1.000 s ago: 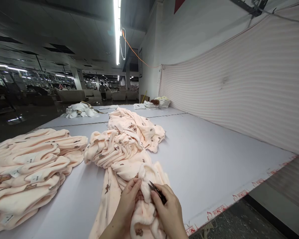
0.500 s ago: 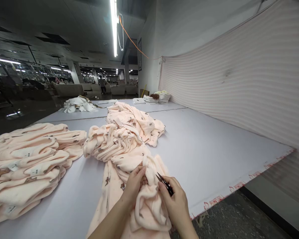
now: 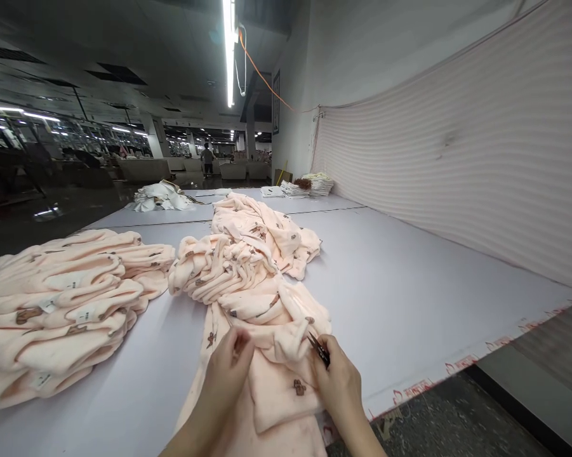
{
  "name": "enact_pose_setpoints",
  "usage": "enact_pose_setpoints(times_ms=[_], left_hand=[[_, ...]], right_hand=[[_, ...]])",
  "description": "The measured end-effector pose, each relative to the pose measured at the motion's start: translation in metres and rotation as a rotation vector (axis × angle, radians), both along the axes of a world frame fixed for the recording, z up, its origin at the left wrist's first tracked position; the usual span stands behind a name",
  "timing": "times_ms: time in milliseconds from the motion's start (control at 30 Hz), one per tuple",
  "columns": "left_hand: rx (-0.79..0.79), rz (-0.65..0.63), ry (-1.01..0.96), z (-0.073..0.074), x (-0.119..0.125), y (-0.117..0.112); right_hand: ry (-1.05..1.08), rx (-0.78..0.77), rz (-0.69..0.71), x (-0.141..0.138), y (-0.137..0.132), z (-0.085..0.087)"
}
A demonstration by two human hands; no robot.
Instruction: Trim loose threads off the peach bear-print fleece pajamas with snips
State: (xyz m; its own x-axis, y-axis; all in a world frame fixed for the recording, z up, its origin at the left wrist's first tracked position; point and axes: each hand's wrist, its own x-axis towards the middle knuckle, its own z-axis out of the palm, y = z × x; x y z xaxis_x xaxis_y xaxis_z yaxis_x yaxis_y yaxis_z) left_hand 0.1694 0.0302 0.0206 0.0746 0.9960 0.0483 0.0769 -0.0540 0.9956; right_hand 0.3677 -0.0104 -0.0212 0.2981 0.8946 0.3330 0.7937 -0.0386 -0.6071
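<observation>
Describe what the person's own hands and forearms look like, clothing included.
The left hand and right hand are ungloved, with no rings visible. The forearms are bare where they show: no sleeves, watch, bracelet or markings visible. Motion blur hides the left fingertips' details.

tube light (image 3: 229,54): glaring white overhead
ceiling (image 3: 162,38): we find it dim
tabletop (image 3: 409,273): evenly lit, soft shadow beside pink cloth (image 3: 257,308)
left hand (image 3: 228,363): we see slight blur
striped curtain (image 3: 457,146): stretched toward our right edge
</observation>
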Motion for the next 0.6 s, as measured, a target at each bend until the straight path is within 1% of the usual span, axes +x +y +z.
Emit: enact_pose_setpoints(times_ms=[33, 67, 100, 133, 167, 200, 233, 267, 300, 333, 400, 433, 467, 533, 600], left_hand=[[0.05, -0.036, 0.279, -0.009, -0.009, -0.013], [0.116, -0.085, 0.467, -0.018, -0.015, -0.024], [0.172, -0.135, 0.591, -0.027, -0.018, -0.033], [0.198, -0.174, 0.664, -0.034, -0.018, -0.038], [0.206, -0.206, 0.651, -0.038, -0.016, -0.04], [0.192, -0.233, 0.587, -0.039, -0.013, -0.04], [0.161, -0.253, 0.495, -0.037, -0.01, -0.038], [0.127, -0.268, 0.384, -0.033, -0.006, -0.035], [0.096, -0.271, 0.262, -0.029, -0.002, -0.032], [0.066, -0.246, 0.141, -0.025, 0.001, -0.029], [0.019, -0.131, -0.042, -0.022, 0.008, -0.027], [0.006, -0.083, -0.074, -0.023, 0.012, -0.028], [0.003, -0.06, -0.062, -0.026, 0.017, -0.029], [0.052, -0.092, 0.028, -0.032, 0.028, -0.033], [0.069, -0.157, 0.024, -0.037, 0.037, -0.034]], right_hand=[[0.033, -0.002, 0.004, 0.0, -0.001, 0.003], [0.093, 0.002, 0.041, -0.002, -0.003, 0.005], [0.179, 0.006, 0.11, -0.006, -0.006, 0.007], [0.28, 0.01, 0.206, -0.011, -0.009, 0.008], [0.37, 0.015, 0.312, -0.016, -0.012, 0.009], [0.426, 0.019, 0.405, -0.02, -0.014, 0.008], [0.433, 0.025, 0.463, -0.024, -0.015, 0.007], [0.413, 0.034, 0.483, -0.027, -0.015, 0.005], [0.384, 0.053, 0.468, -0.029, -0.014, 0.003], [0.364, 0.083, 0.425, -0.03, -0.012, 0.002], [0.391, 0.138, 0.318, -0.032, -0.006, 0.003], [0.441, 0.15, 0.282, -0.033, -0.003, 0.005], [0.509, 0.147, 0.269, -0.034, 0.0, 0.007], [0.668, 0.106, 0.295, -0.037, 0.003, 0.014], [0.779, 0.072, 0.328, -0.038, 0.003, 0.019]])
